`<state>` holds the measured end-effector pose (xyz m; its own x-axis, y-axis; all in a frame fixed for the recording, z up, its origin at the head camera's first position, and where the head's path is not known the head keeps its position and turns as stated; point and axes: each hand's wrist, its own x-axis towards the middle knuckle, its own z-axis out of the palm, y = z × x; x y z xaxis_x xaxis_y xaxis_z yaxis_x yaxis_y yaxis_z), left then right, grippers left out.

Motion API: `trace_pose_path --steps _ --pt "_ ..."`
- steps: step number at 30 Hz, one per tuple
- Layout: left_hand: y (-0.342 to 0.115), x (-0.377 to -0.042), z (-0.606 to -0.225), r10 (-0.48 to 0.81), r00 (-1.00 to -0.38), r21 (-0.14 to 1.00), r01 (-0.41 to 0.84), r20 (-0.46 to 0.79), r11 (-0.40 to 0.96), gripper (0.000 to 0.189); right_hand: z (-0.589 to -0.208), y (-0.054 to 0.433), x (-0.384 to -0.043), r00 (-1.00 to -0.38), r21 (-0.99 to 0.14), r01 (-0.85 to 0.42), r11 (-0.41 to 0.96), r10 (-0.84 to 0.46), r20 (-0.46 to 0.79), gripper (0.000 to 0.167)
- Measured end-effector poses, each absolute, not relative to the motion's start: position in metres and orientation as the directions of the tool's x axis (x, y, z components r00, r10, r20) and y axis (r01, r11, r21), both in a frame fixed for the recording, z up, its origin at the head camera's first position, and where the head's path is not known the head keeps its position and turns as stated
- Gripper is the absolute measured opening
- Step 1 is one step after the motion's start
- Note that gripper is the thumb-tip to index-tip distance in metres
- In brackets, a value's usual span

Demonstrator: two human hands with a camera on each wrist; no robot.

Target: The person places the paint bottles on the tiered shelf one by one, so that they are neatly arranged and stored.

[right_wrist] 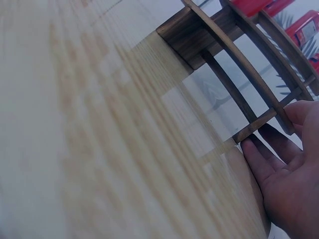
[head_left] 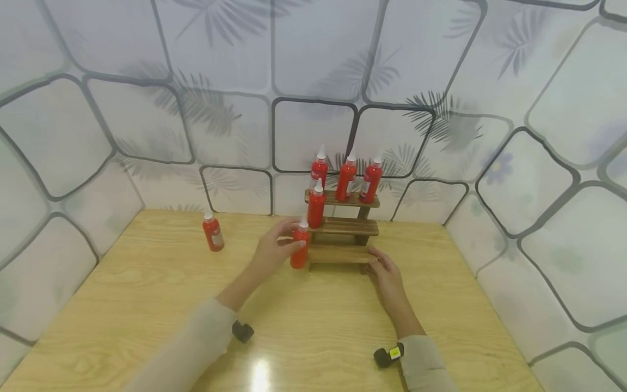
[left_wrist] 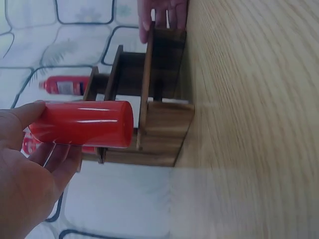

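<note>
My left hand (head_left: pixel 272 251) grips a red squeeze bottle (head_left: pixel 300 255) with a white nozzle, thumb on one side and fingers on the other. The bottle is upright, just off the left end of the lowest step of a three-tier wooden display rack (head_left: pixel 343 254); its smooth base (left_wrist: pixel 124 124) shows in the left wrist view. At the rack's right end, my right hand (head_left: pixel 390 280) holds the lowest step, its fingers (right_wrist: pixel 256 159) against the side leg. Another red bottle (head_left: pixel 315 208) stands at the left of the middle step.
Along the top step stand three more red bottles (head_left: pixel 346 181). One red bottle (head_left: pixel 213 233) stands on the wooden table (head_left: pixel 303 326), left of the rack. A patterned wall covering (head_left: pixel 235 136) rises behind and on both sides.
</note>
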<state>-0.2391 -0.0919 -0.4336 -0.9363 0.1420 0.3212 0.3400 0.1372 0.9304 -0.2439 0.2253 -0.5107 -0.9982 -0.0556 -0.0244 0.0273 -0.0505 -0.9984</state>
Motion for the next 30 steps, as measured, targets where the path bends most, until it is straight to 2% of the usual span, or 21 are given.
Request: trace_pose_path --steps 11,22,30 --pt "-0.051 -0.252 -0.421 0.184 -0.931 0.930 0.341 0.314 0.138 0.050 -0.509 0.225 -0.245 -0.998 -0.998 0.029 -0.057 -0.053 -0.026 0.042" --pt "-0.017 -0.273 -0.397 0.223 -0.899 0.883 0.421 0.377 0.208 0.050 -0.510 0.224 -0.246 -1.000 -1.000 0.027 -0.001 -0.014 -0.027 0.044" --pt "0.000 -0.284 -0.384 0.213 -0.885 0.867 0.454 0.413 0.206 0.050 -0.512 0.225 -0.247 -0.999 -0.998 0.049 -0.040 -0.024 -0.049 0.044"
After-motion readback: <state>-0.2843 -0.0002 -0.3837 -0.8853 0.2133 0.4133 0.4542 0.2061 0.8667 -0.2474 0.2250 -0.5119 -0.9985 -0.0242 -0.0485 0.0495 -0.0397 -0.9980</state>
